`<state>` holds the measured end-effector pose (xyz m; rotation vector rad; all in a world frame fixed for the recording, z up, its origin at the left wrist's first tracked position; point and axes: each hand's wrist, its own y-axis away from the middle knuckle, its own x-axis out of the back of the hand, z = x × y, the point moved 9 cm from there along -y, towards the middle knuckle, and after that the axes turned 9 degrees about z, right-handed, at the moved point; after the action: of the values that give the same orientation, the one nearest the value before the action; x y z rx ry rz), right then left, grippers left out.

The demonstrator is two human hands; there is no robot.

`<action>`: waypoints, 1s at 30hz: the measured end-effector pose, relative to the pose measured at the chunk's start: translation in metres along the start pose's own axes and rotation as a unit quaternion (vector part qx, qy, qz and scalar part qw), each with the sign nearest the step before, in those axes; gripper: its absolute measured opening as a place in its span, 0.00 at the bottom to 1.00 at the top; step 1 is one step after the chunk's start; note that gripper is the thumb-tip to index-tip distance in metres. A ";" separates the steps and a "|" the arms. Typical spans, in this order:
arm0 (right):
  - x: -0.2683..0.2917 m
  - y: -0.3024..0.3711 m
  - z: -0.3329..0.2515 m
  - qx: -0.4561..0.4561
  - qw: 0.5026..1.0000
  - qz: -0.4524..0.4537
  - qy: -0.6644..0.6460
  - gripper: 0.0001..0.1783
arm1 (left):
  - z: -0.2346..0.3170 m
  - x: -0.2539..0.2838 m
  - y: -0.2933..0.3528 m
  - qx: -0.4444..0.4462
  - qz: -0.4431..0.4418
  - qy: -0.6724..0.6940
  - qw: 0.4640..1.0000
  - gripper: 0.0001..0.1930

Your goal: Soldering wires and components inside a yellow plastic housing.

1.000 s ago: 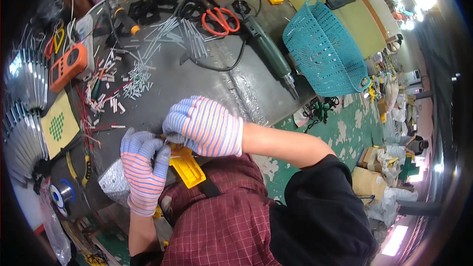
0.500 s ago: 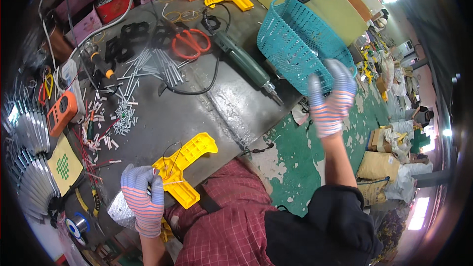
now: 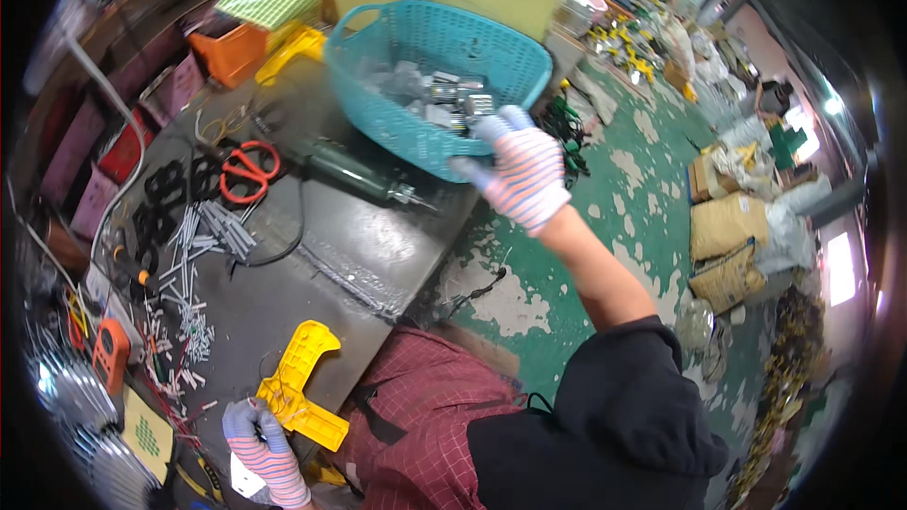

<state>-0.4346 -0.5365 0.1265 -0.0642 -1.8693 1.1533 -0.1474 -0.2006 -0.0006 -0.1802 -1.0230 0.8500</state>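
Note:
My right hand (image 3: 525, 170), in a striped knit glove, is at the near rim of a turquoise plastic basket (image 3: 402, 137). Its fingers reach over the rim, with the thumb on the outside. Inside the basket lie several shiny metal-and-clear parts (image 3: 458, 99). At lower left my gloved left hand (image 3: 262, 449) pinches a thin wire beside a yellow plastic gun-shaped shell half (image 3: 300, 373). The wire runs into the shell; its end is hidden by the fingers. A dark green power screwdriver (image 3: 354, 173) lies next to the basket, partly behind it.
Red-handled scissors (image 3: 249, 172), metal tubes (image 3: 227, 229) and small white pieces lie on the dark table (image 3: 312, 297). An orange meter (image 3: 111, 355) stands left. Beyond the table's right edge is a worn green floor (image 3: 605, 194) with sacks (image 3: 727, 227).
The view has turned to the right. My right hand has come from beside the basket onto its rim, and the basket's contents now show. The left hand stays at the yellow shell.

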 end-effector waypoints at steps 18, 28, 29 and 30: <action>-0.034 0.002 0.005 -0.092 0.992 -0.081 0.037 0.21 | 0.008 0.008 -0.009 0.003 0.021 -0.052 0.998 0.13; -0.040 0.008 0.091 0.055 0.995 -0.035 -0.076 0.24 | 0.009 0.141 0.064 0.072 0.264 -0.127 0.953 0.11; -0.024 0.007 0.082 0.017 0.996 0.021 -0.080 0.24 | -0.004 0.159 0.078 0.111 0.297 -0.157 0.935 0.10; -0.008 0.007 0.072 -0.022 0.993 0.078 -0.083 0.24 | -0.020 0.177 0.093 0.148 0.330 -0.185 0.914 0.09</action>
<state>-0.4839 -0.5857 0.1056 -0.1464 -2.0673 1.2554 -0.1384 -0.0099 0.0619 -0.1045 -1.1851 1.6946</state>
